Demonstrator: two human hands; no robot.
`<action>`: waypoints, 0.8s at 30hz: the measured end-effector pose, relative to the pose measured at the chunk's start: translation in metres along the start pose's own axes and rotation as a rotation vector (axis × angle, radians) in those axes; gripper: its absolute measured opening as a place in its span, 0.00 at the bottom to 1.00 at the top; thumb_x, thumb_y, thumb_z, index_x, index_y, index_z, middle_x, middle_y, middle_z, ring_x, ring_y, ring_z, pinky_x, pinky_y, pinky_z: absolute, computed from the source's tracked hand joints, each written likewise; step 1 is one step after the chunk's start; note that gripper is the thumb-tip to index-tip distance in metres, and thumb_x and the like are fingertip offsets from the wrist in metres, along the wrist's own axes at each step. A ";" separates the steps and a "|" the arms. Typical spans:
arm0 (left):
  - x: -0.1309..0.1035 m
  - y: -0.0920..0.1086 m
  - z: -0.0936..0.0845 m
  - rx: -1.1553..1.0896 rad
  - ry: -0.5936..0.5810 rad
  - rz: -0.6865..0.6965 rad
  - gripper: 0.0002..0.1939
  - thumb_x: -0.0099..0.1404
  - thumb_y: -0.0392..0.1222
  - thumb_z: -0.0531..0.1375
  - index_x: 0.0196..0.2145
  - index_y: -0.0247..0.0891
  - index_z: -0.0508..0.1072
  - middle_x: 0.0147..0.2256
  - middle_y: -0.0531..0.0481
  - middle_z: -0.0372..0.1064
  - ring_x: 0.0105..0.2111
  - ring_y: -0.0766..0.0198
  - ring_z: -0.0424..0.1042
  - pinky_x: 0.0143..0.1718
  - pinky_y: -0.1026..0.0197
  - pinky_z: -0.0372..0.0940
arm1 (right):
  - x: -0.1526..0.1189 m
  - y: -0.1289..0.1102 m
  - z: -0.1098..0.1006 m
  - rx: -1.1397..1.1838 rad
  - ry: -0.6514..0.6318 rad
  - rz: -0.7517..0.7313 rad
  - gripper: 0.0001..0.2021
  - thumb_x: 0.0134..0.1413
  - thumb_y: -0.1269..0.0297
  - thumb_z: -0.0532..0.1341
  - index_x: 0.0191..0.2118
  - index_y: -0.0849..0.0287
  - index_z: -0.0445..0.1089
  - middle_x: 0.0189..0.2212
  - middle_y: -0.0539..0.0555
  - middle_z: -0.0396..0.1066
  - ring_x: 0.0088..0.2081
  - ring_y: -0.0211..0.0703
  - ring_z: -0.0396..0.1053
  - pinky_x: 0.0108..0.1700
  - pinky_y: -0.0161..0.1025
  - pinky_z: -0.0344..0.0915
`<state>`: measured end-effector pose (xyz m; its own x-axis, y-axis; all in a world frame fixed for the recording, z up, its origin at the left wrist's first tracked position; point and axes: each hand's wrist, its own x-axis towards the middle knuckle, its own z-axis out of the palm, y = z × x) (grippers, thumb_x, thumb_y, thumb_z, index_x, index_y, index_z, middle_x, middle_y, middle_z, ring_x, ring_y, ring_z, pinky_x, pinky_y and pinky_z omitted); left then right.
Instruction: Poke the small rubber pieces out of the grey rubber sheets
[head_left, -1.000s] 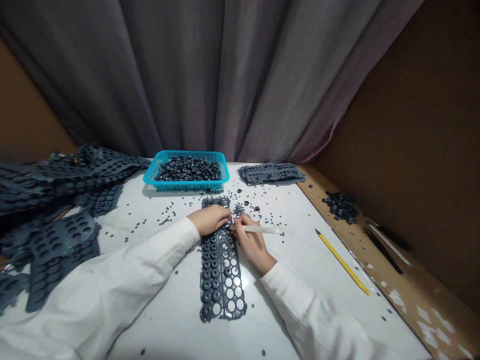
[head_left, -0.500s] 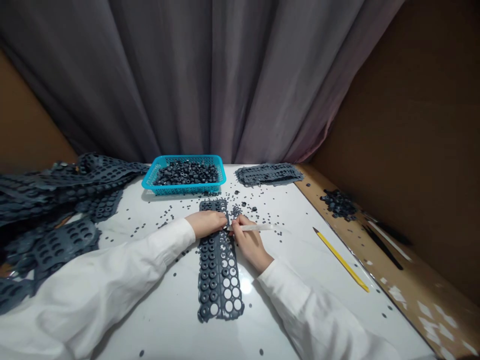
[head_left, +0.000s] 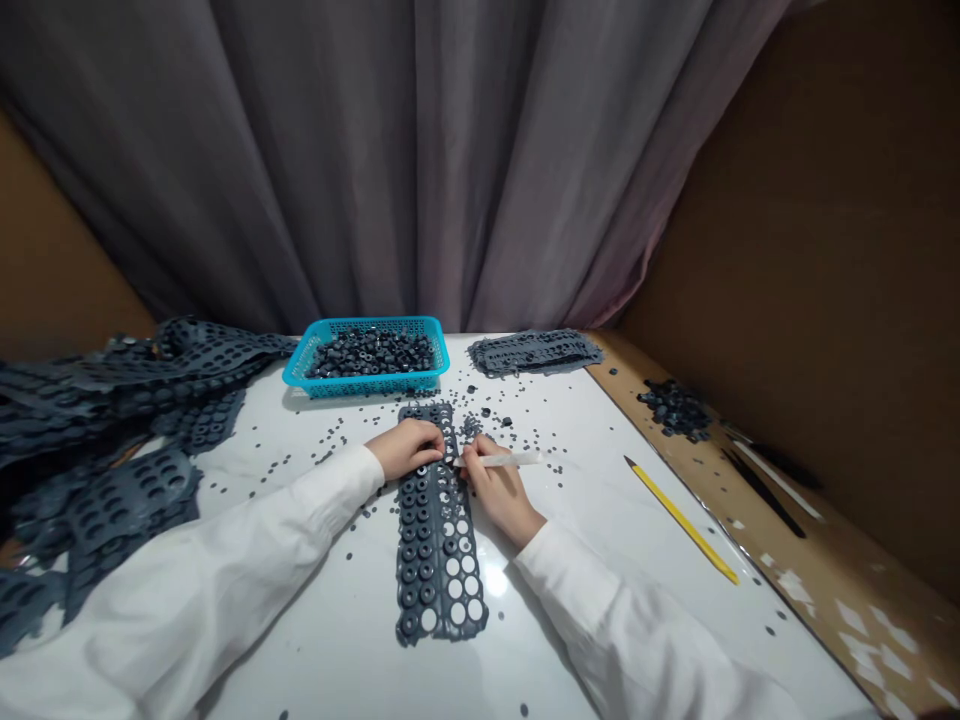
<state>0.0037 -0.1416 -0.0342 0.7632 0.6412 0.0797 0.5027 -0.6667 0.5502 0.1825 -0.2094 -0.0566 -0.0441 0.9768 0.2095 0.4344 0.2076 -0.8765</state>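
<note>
A dark rubber sheet (head_left: 442, 560) with rows of round parts and punched-out holes lies lengthwise on the white table. My left hand (head_left: 409, 448) rests over its upper left part, fingers curled together at the sheet; whether a small part is between them is hidden. On the sheet's right edge, my right hand (head_left: 496, 485) grips a thin white, pen-like tool (head_left: 510, 459), its tip pointing left onto the sheet near my left fingertips.
Behind stands a blue basket (head_left: 367, 384) of small black parts. Stacked sheets (head_left: 536, 352) lie back right, more sheets (head_left: 135, 490) at left. A yellow cutter (head_left: 682, 520), a black pile (head_left: 675, 408) and scattered dark discs lie around.
My left hand has drawn back slightly to the left, away from the tool tip. My right hand has barely moved. The view has tilted a little.
</note>
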 end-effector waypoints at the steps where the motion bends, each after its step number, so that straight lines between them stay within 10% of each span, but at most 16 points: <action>1: 0.001 0.001 -0.002 -0.016 -0.006 0.001 0.05 0.60 0.37 0.57 0.30 0.34 0.71 0.29 0.49 0.71 0.30 0.64 0.69 0.34 0.65 0.61 | 0.000 0.000 0.000 -0.002 0.001 -0.007 0.15 0.59 0.59 0.49 0.22 0.57 0.57 0.17 0.47 0.61 0.23 0.38 0.60 0.27 0.35 0.54; 10: 0.041 -0.031 -0.088 0.112 0.582 -0.223 0.16 0.64 0.44 0.50 0.45 0.34 0.68 0.47 0.41 0.67 0.50 0.55 0.63 0.53 0.52 0.55 | -0.002 -0.003 -0.001 -0.004 0.002 -0.019 0.15 0.60 0.59 0.49 0.23 0.57 0.58 0.18 0.47 0.63 0.24 0.39 0.62 0.28 0.35 0.54; 15: 0.040 -0.046 -0.091 0.316 0.514 -0.419 0.35 0.58 0.52 0.58 0.59 0.36 0.54 0.61 0.34 0.44 0.61 0.36 0.36 0.54 0.30 0.35 | -0.003 -0.002 -0.001 -0.011 0.006 -0.016 0.14 0.59 0.60 0.50 0.23 0.57 0.58 0.18 0.47 0.63 0.24 0.39 0.62 0.28 0.35 0.54; 17: 0.030 -0.032 -0.075 0.371 0.433 -0.184 0.28 0.58 0.50 0.59 0.54 0.35 0.62 0.55 0.37 0.57 0.57 0.44 0.52 0.56 0.40 0.44 | -0.003 -0.003 -0.001 -0.012 -0.002 -0.028 0.13 0.59 0.60 0.50 0.24 0.57 0.58 0.19 0.47 0.63 0.24 0.39 0.62 0.28 0.34 0.54; 20: 0.016 -0.001 -0.048 0.315 -0.013 0.138 0.12 0.60 0.47 0.57 0.37 0.37 0.72 0.35 0.47 0.70 0.38 0.60 0.68 0.43 0.60 0.60 | -0.002 -0.004 -0.002 -0.029 -0.012 -0.055 0.13 0.58 0.61 0.50 0.24 0.57 0.58 0.19 0.47 0.63 0.24 0.39 0.62 0.28 0.34 0.54; 24: 0.014 0.027 -0.027 0.400 -0.204 0.136 0.08 0.57 0.42 0.60 0.35 0.37 0.73 0.31 0.48 0.70 0.32 0.61 0.69 0.32 0.64 0.61 | -0.002 -0.007 -0.002 -0.071 0.011 -0.068 0.12 0.57 0.63 0.51 0.23 0.57 0.57 0.18 0.46 0.61 0.23 0.39 0.61 0.28 0.34 0.53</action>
<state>0.0166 -0.1403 0.0042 0.8773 0.4765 -0.0581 0.4787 -0.8595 0.1790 0.1816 -0.2127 -0.0503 -0.0663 0.9599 0.2723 0.4934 0.2688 -0.8272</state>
